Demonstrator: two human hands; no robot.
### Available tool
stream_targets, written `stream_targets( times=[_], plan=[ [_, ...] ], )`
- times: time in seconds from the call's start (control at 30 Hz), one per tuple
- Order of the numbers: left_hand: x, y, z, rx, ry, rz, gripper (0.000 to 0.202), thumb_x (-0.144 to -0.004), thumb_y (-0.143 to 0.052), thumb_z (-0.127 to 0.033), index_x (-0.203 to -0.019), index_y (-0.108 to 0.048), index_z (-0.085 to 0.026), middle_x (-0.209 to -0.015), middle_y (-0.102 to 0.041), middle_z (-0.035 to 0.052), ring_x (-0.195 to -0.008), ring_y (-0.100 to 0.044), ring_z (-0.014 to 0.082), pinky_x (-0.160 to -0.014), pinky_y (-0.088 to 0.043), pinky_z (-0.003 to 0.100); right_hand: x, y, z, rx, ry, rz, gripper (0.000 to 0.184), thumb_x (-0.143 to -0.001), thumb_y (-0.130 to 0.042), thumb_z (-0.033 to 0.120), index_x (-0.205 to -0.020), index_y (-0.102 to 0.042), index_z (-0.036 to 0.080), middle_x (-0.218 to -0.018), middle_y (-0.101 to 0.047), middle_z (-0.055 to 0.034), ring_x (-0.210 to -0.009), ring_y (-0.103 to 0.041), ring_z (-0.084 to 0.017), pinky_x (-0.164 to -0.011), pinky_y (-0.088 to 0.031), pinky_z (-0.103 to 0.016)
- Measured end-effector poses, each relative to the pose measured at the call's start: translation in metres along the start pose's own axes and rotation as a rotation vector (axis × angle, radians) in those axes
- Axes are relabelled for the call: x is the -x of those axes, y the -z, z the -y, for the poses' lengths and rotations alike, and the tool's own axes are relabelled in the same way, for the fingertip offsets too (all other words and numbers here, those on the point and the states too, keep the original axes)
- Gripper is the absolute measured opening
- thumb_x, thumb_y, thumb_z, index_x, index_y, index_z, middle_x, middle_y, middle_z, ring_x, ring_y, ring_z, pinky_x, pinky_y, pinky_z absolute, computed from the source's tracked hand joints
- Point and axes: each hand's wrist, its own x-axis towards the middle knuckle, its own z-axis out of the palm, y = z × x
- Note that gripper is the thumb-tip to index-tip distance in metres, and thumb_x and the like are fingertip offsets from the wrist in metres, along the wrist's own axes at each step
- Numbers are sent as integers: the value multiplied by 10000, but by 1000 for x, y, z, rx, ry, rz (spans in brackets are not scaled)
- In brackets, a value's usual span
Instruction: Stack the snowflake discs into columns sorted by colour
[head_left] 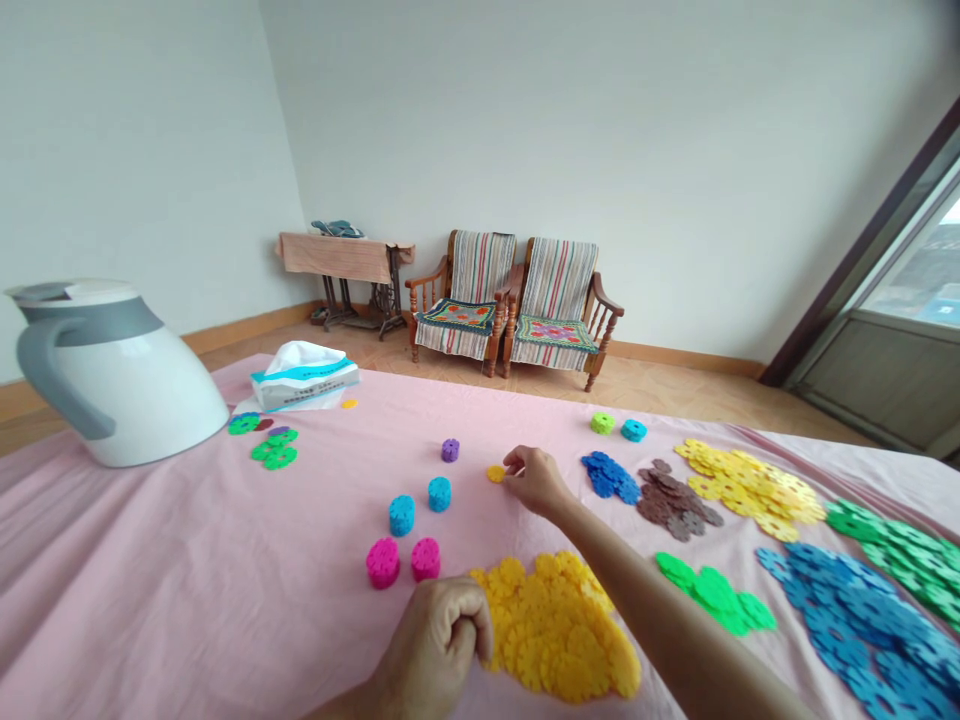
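Observation:
My right hand [534,479] reaches out over the pink tablecloth [187,580], its fingers pinched at a small yellow snowflake disc [496,473]. My left hand [442,640] is curled into a fist at the near edge, touching a heap of yellow discs [559,625]; whether it holds anything is hidden. Two pink stacks [403,561], two blue stacks [420,504] and a purple stack [450,449] stand left of my right hand.
A white kettle [112,375] and a tissue pack [304,378] sit far left, with green discs [274,450] beside them. On the right lie piles of blue [862,620], brown [671,498], yellow [750,485] and green [716,592] discs. Two wooden chairs [514,310] stand by the wall.

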Motion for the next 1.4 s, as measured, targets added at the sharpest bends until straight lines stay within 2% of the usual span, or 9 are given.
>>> stream_targets(
  times=[0.37,0.5,0.7,0.83,1.1,1.23,1.4],
  plan=[
    [0,1,-1,-10,-25,-3,295,-538,-304,41,-513,-529,-149,-548,-585,-5,-549,-539,98,-574,-372,168,4,0,-4,23,46,-9,257,-687,-515,67,-899,-651,112,-823,-684,-71,-715,-605,-132,-624,-429,-197],
    [0,1,-2,0,-13,6,297,-531,-304,38,-512,-532,-150,-550,-588,-6,-552,-539,96,-581,-373,166,8,-1,-7,43,82,-6,237,-715,-533,139,-928,-639,133,-837,-669,-56,-699,-597,-125,-636,-428,-207],
    [0,0,1,-4,3,11,298,-553,-303,37,-509,-529,-153,-551,-582,-7,-553,-539,97,-575,-374,169,6,-13,4,133,116,-49,298,-711,-587,280,-981,-629,161,-964,-612,-94,-855,-585,-192,-731,-410,-277],
    [1,-1,3,-5,-4,2,296,-545,-306,36,-508,-530,-154,-543,-576,-11,-548,-535,96,-573,-374,169,2,-18,8,234,121,-53,252,-725,-570,286,-949,-636,191,-976,-593,-80,-841,-584,-179,-703,-401,-268],
    [1,0,0,6,-22,2,311,-533,-297,43,-510,-538,-153,-550,-587,-12,-554,-542,92,-585,-381,166,-2,-20,5,215,135,-74,210,-718,-579,265,-900,-652,188,-953,-596,-78,-837,-581,-181,-689,-400,-261],
    [1,1,1,11,-25,4,314,-537,-296,39,-525,-542,-155,-563,-590,-9,-557,-547,97,-575,-383,171,2,-13,-7,178,145,-96,232,-760,-553,293,-937,-643,173,-925,-610,-71,-784,-587,-152,-696,-412,-245],
    [-1,1,1,-12,-28,-25,292,-570,-302,35,-525,-512,-163,-540,-566,-9,-528,-529,106,-540,-377,187,29,11,-45,131,123,-164,206,-778,-502,248,-889,-640,145,-802,-634,-57,-671,-580,-143,-636,-415,-247]
  ],
)
